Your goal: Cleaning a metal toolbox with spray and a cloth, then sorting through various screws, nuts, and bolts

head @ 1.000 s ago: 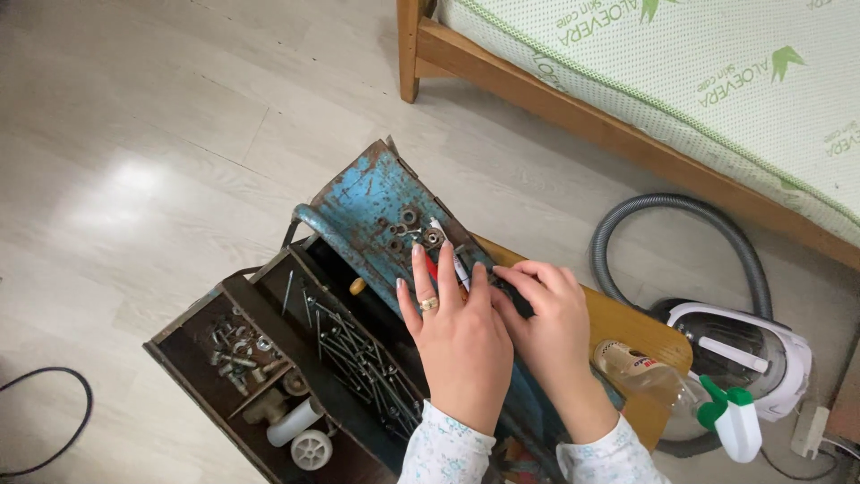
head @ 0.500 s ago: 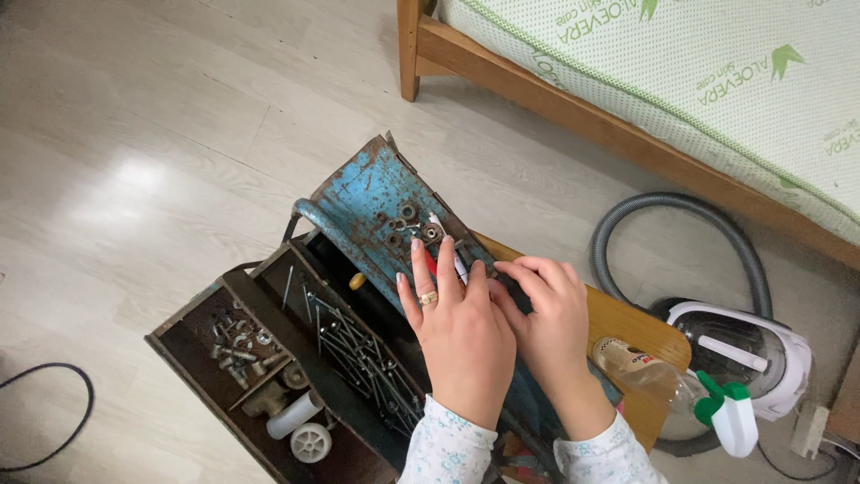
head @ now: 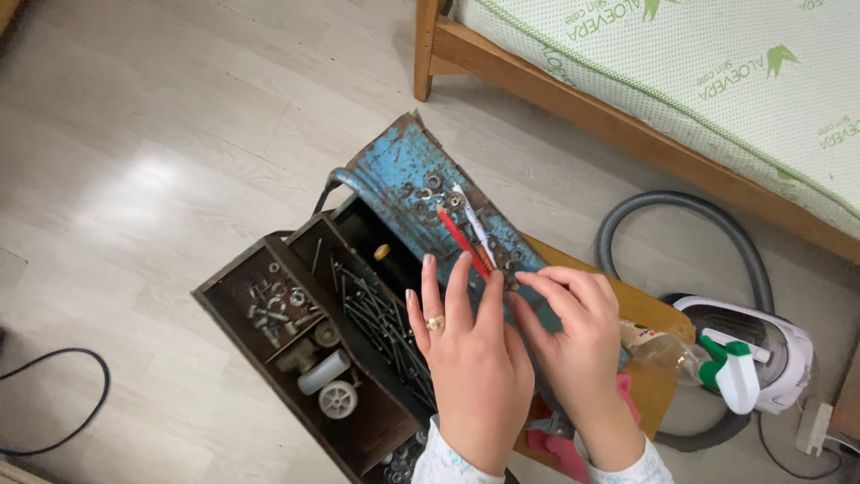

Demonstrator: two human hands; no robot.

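Observation:
A rusty blue metal toolbox (head: 394, 175) stands unfolded on the floor, its dark trays spread to the left. On its blue lid lie several washers and nuts (head: 433, 193), a red pencil (head: 461, 240) and a white pen (head: 475, 226). My left hand (head: 470, 354), with a ring on it, rests flat on the lid, fingertips by the red pencil. My right hand (head: 573, 332) is beside it, thumb and forefinger pinching a small metal part (head: 513, 280) on the lid.
The middle tray holds many long nails (head: 381, 323); the left tray (head: 224, 309) holds bolts, a white tube and a small wheel. A wooden board (head: 640, 309), a spray bottle (head: 708, 358), a vacuum cleaner (head: 761, 345) with hose, a bed frame (head: 573, 99) and a black cable (head: 63, 403) surround it.
The view has shifted, so the toolbox sits further right and lower. My hands have slid down the lid, uncovering the red pencil and the pen. My right fingers have closed on a small part.

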